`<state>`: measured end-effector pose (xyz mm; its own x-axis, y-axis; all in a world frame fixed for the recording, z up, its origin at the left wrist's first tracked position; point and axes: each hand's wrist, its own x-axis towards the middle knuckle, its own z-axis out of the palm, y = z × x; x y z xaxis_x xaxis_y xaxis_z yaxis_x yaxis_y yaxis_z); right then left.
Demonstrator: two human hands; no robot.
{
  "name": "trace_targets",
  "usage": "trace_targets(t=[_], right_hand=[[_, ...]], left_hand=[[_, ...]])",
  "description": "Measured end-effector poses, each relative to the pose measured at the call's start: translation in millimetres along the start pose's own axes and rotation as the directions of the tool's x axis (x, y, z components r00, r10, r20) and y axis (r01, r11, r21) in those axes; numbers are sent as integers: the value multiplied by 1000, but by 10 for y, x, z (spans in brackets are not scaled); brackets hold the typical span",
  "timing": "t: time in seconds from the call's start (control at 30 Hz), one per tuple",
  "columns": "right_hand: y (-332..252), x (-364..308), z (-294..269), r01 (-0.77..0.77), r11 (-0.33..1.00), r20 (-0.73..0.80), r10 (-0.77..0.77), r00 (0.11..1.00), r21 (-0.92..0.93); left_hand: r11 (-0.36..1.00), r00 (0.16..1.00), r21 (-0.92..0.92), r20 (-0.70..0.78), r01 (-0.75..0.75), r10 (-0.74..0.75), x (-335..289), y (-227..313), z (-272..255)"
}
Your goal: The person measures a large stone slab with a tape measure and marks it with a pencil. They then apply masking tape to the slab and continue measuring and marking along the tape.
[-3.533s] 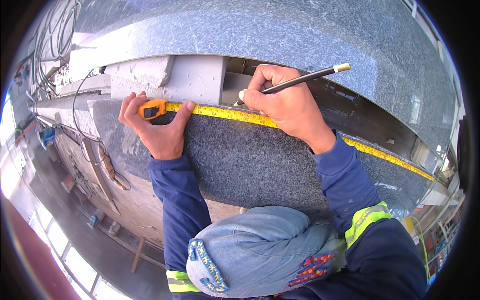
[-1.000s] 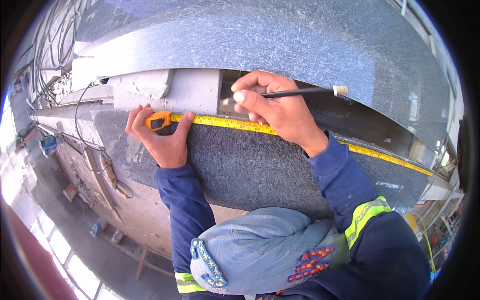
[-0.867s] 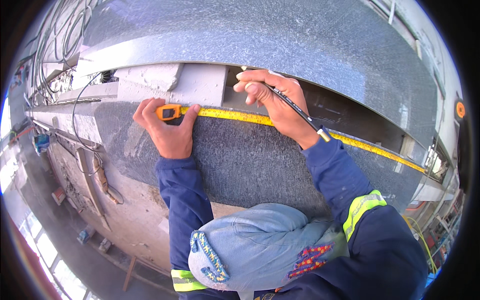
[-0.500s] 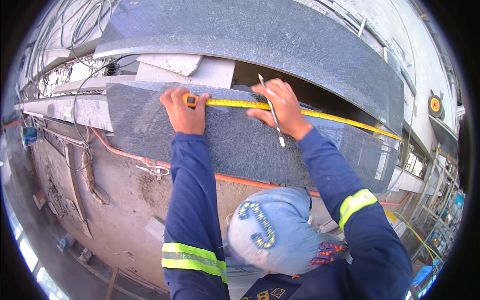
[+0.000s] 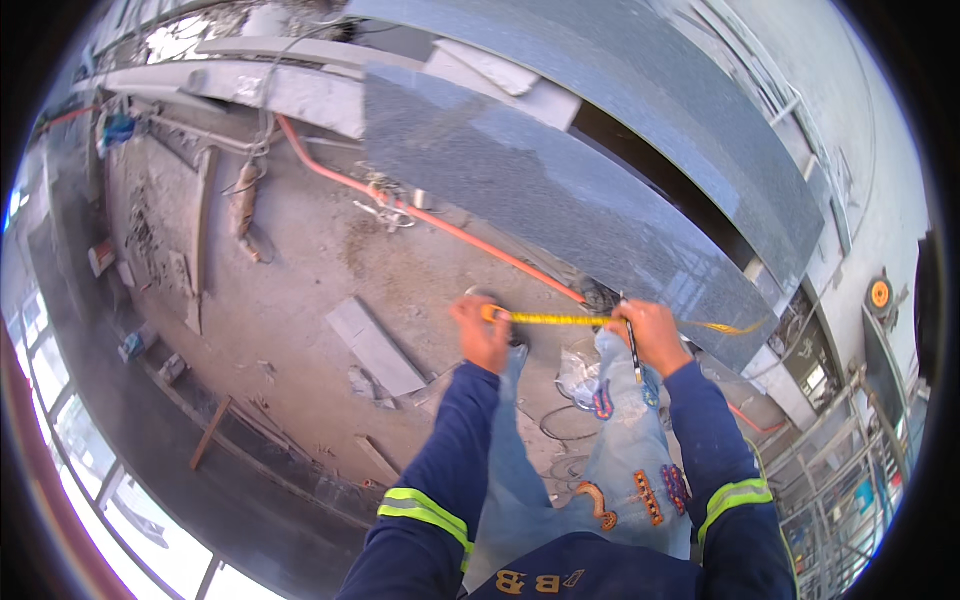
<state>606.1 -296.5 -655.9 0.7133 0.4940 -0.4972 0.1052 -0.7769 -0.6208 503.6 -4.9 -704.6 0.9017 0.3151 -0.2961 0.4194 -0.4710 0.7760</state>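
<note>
The person's left hand (image 5: pixel 484 335) holds the small orange tape-measure case (image 5: pixel 490 313), its fingers curled closed around it, while the right hand (image 5: pixel 655 335) has its fingers drawn together at the yellow metal tape blade (image 5: pixel 555 320), with a slim black pencil with a pale end (image 5: pixel 634 355) kept in the same grip and slanting across the knuckles. The case lies directly in the left hand, to the left of the right hand's fingers; between the hands the blade runs nearly straight, its long axis going left to right across the front of the body, above the dusty grey-brown floor (image 5: pixel 300 300) and the faded blue jeans (image 5: pixel 630 435). Past the right hand a thin curved length of blade reaches over toward the near corner of the long dark-grey speckled stone slab (image 5: pixel 540 190), whose long axis slopes from upper left to lower right; the right hand is the nearer one to that slab. Most of the case is covered by the left fingers, so its face is hidden. Blur makes it hard to tell whether the blade's far end touches the stone, or which right fingers pinch the blade and which the pencil.
</note>
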Motion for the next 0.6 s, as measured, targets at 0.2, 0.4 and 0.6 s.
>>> trace_targets(t=[0.2,0.4,0.6], right_hand=[[-1284,-243,-191,-11,1000,54,11,998,3],[-2454,-182,-349,-4,985,-294,56,954,174],[-3077,139,-377,-162,918,-264,268,927,363]], left_hand=[[964,985,-263,170,40,6,-522,936,-199],[884,929,-465,346,46,133,42,1618,-1276],[953,838,-278,484,-125,251,760,1197,-2275]])
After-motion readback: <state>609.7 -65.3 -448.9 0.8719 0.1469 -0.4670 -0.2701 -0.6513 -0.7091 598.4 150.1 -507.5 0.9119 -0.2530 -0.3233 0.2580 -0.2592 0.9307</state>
